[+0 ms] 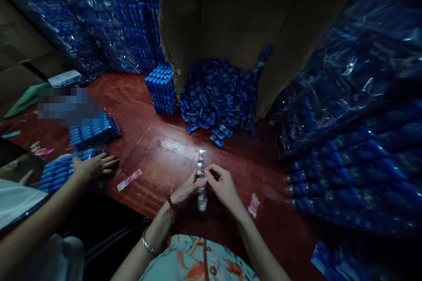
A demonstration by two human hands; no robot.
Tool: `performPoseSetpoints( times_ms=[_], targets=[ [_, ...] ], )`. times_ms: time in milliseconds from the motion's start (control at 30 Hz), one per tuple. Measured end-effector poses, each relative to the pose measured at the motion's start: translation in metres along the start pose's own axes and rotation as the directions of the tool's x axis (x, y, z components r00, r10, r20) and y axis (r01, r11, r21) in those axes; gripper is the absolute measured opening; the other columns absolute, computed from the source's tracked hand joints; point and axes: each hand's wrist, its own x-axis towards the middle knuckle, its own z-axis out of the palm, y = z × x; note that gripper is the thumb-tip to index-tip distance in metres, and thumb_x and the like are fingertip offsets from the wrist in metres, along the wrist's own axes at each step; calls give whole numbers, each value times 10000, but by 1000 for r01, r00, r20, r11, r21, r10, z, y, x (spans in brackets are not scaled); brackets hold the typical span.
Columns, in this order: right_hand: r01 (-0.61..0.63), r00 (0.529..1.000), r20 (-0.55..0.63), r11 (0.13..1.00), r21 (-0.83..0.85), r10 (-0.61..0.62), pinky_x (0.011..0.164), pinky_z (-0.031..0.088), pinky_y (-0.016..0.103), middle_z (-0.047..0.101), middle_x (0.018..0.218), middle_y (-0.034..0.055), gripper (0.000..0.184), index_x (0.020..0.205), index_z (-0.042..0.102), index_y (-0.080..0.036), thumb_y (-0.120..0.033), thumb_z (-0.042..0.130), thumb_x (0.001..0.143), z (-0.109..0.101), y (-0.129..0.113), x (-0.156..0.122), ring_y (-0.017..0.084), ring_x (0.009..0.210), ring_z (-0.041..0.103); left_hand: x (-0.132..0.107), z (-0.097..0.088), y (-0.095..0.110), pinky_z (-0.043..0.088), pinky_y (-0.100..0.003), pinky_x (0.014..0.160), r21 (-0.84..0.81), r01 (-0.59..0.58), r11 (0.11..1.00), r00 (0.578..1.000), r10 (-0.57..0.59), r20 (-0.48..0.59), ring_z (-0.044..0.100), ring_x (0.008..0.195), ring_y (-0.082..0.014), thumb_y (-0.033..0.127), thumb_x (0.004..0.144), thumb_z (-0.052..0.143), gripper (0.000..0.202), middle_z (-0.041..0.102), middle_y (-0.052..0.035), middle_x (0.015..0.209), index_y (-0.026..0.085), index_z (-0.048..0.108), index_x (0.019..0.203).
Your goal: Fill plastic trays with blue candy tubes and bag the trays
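The left hand (186,191) and right hand (224,186) are pinching a clear plastic sleeve (200,164) at mid-length (seemingly light, crinkly, slippery).

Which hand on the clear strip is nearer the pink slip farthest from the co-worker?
Right. The right hand lies just beside the pink slip, not touching; the left hand sits across the clear strip, farther off.

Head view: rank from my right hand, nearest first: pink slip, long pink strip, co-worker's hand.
1. Pink slip, just right of the right hand.
2. Long pink strip, left of the left hand.
3. Co-worker's hand, far left, on the blue packs.
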Motion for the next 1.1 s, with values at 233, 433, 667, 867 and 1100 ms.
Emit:
performPoseSetpoints(
  times_ms=[233,433,667,867,1100],
  targets=[
    [-37,990,139,976,213,8,553,424,241,590,728,-10,298,926,608,-203,-452,469,837,0,1,3,126,597,522,7,-7,15,385,-436,997,45,-35,998,999,37,-35,528,1100,-255,445,594,772,1184,546,-108,1171,191,5,1460],
    [-36,985,172,978,206,0,647,390,232,576,707,-25,207,733,618,-188,-391,660,727,-1,4,12,121,675,506,7,-11,13,308,-441,1067,126,-61,990,998,64,-19,406,1243,-289,411,533,813,1252,413,-149,1345,171,13,1466],
    [-157,971,233,896,416,62,640,360,229,556,640,-34,227,650,625,-184,-391,712,686,-2,11,10,105,621,469,8,-12,12,280,-428,1080,173,-99,980,983,69,170,365,1276,-307,574,610,717,1145,369,-165,1389,128,89,1457],
    [-187,980,162,835,518,119,638,359,233,542,663,-25,286,605,587,-186,-432,724,657,6,11,5,117,641,463,9,-6,17,346,-404,1028,211,-136,968,975,92,203,442,1203,-294,649,664,625,963,462,-154,1298,116,274,1385],
    [-110,991,112,896,431,67,659,354,235,528,681,-23,267,657,583,-183,-431,640,738,3,5,4,122,664,458,12,-7,14,348,-413,1032,237,-160,958,978,120,173,450,1186,-290,645,669,627,902,510,-125,1239,131,343,1353]
  ],
)
